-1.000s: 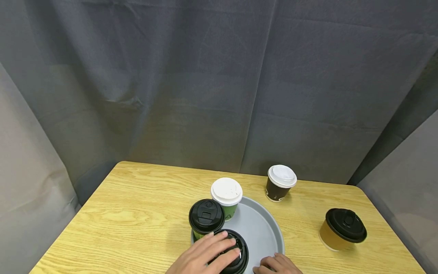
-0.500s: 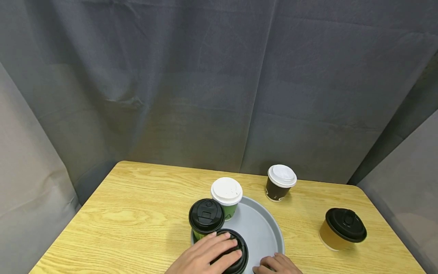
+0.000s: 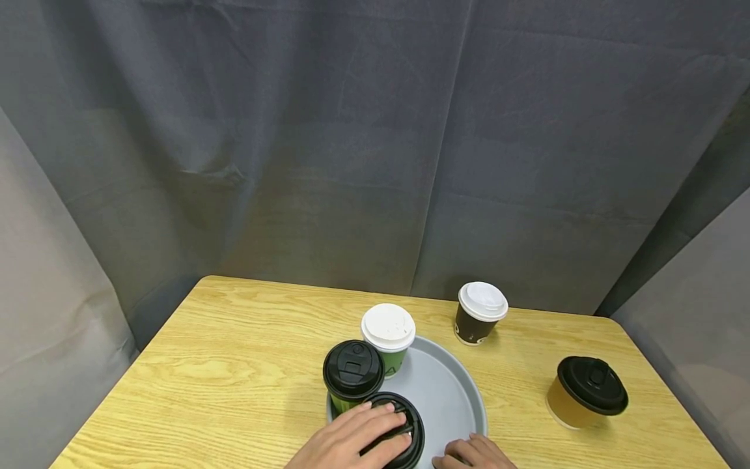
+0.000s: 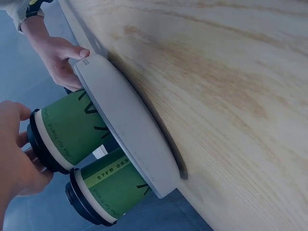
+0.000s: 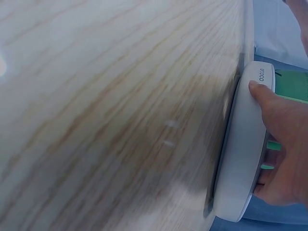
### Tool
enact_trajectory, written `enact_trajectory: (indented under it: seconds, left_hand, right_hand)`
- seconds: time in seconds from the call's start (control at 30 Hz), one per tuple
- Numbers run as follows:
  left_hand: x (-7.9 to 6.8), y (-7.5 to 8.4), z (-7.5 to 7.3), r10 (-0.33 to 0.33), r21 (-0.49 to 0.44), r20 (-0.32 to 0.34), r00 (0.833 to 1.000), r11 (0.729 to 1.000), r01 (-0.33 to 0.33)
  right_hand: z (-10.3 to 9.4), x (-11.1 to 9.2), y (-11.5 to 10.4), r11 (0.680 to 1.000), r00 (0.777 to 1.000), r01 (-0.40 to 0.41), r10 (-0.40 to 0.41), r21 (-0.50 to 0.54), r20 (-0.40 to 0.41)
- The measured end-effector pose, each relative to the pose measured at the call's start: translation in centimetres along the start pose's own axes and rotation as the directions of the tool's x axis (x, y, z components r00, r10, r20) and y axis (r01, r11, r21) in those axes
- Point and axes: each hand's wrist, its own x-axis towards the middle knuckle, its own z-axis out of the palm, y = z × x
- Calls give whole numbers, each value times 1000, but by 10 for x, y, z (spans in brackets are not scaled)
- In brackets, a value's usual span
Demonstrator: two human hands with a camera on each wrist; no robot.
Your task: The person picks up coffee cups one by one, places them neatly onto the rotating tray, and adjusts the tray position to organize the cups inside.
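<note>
My left hand (image 3: 354,440) lies over the black lid (image 3: 413,420) of a green paper cup (image 4: 72,122), its fingers spread across the top. The thumb sits by the lid's near rim in the left wrist view. This cup stands on a round grey tray (image 3: 442,378). My right hand (image 5: 284,130) grips the tray's rim, thumb on the outer wall and fingers inside. Beside the covered cup, a second green cup with a black lid (image 3: 354,369) stands upright on the tray. Behind that one is a green cup with a white lid (image 3: 388,327).
A dark brown cup with a white lid (image 3: 480,312) stands near the back edge of the wooden table (image 3: 205,378). To the right is a short tan cup with a black lid (image 3: 588,394). Grey curtains (image 3: 328,143) hang behind and at both sides.
The fingers of my left hand have shifted slightly on the lid. The right hand, tray and cups show no clear movement.
</note>
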Motion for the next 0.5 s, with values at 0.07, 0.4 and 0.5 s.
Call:
enact_trajectory:
  seconds: [0.07, 0.4, 0.5]
  left_hand:
    - [0, 1, 0, -10, -12, 1, 1000, 1000, 10]
    - [-2, -2, -1, 4, 2, 3, 1000, 1000, -4]
    - [-2, -2, 0, 14, 9, -2, 1000, 1000, -14]
  right_hand:
    - [0, -1, 0, 1000, 1000, 2, -2, -1, -4]
    - [-5, 2, -1, 1000, 998, -10, 11, -12, 54]
    - [-9, 4, 4, 999, 993, 33, -33, 6, 116]
